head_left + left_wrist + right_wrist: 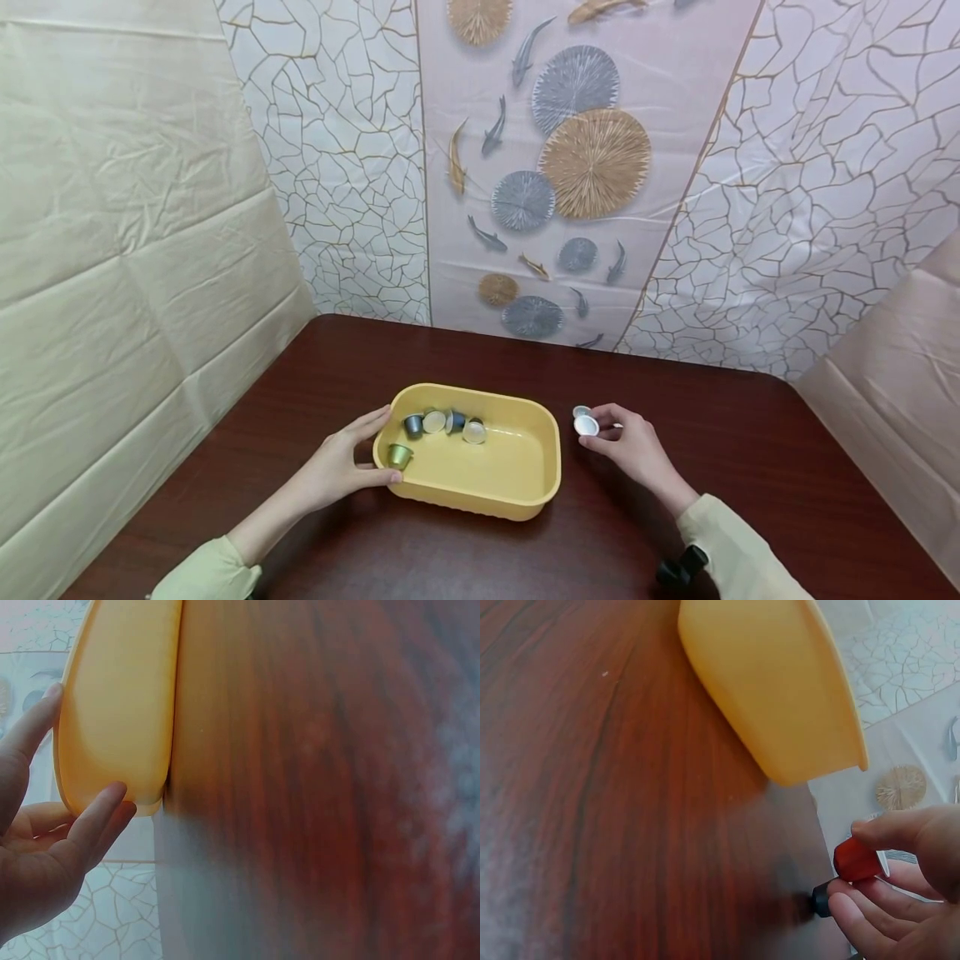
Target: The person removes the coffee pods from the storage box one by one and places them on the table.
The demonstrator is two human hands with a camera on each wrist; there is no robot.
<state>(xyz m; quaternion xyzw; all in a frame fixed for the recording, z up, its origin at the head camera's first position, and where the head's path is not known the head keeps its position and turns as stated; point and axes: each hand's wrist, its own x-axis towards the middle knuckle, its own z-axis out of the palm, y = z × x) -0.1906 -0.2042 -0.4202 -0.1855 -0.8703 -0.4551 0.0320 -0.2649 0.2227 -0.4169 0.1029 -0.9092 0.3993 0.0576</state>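
My left hand point(341, 467) grips the left end of a yellow plastic bin point(525, 503), thumb at the near corner and fingers along the far side. Several coffee capsules lie inside at that end: a green one point(400, 456), a dark grey one point(413, 427), a blue one point(456, 422) and others with pale lids. Right of the bin, my right hand point(633, 446) pinches a red coffee capsule point(855, 859) between thumb and fingers, its white lid point(587, 426) turned up. A black capsule point(822, 900) is close by its fingertips, partly hidden in the head view.
The dark reddish-brown wooden table point(712, 450) carries the bin. Patterned cloth point(517, 200) hangs behind its far edge, and plain beige cloth point(127, 250) hangs on the left side. A black strap piece point(682, 567) shows at the right sleeve.
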